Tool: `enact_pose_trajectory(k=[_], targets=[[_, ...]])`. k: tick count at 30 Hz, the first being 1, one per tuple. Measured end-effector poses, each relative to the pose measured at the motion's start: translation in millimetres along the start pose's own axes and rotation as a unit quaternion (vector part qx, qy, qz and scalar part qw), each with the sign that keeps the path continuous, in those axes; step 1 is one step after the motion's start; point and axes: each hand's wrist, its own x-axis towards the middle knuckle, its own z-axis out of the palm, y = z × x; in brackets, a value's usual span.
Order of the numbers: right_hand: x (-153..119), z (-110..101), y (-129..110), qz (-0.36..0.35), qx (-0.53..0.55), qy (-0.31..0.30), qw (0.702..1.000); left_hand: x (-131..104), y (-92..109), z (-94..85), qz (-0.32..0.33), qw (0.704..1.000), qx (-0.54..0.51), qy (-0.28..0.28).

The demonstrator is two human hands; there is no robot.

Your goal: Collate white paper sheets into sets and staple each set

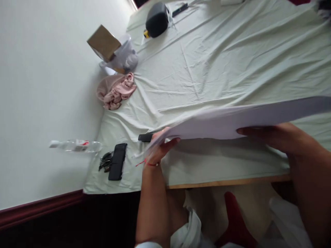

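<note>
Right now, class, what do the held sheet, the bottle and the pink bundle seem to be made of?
Sheet: probably matt paper, since it looks thin and curves gently, though blur leaves plastic possible. Bottle: likely thin, glossy plastic, being clear and see-through. Pink bundle: soft, matt fabric, shown by its crumpled folds.

thin, wide sheet (212,124), pale lavender-white and plain; material cannot be determined. held raised above the near part of the covered table (219,75), spread sideways, tilted, gently bowed, outer ends blurred.
</note>
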Motion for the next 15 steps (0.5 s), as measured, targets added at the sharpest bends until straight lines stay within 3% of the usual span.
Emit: enact_pose_trajectory(k=[3, 9, 13, 15], targets=[[1, -2, 6, -0.003, -0.043, 0.017, 0.999, -4, -6, 0.2, -0.002, 0.999, -0.003, 0.044], [4, -5, 3, -0.017, -0.061, -0.026, 0.998, 1, -8, 11.2, -0.015, 0.997, 0.024, 0.077], [2, -4, -1, 0.067, 0.020, -0.116, 0.991, 6, -4, 20.4, -0.046, 0.993, -0.075, 0.079], [0, -4, -2, 0.111, 0.061, -0.121, 0.984, 6, -1, 24.6, -0.097, 0.983, -0.134, 0.074]])
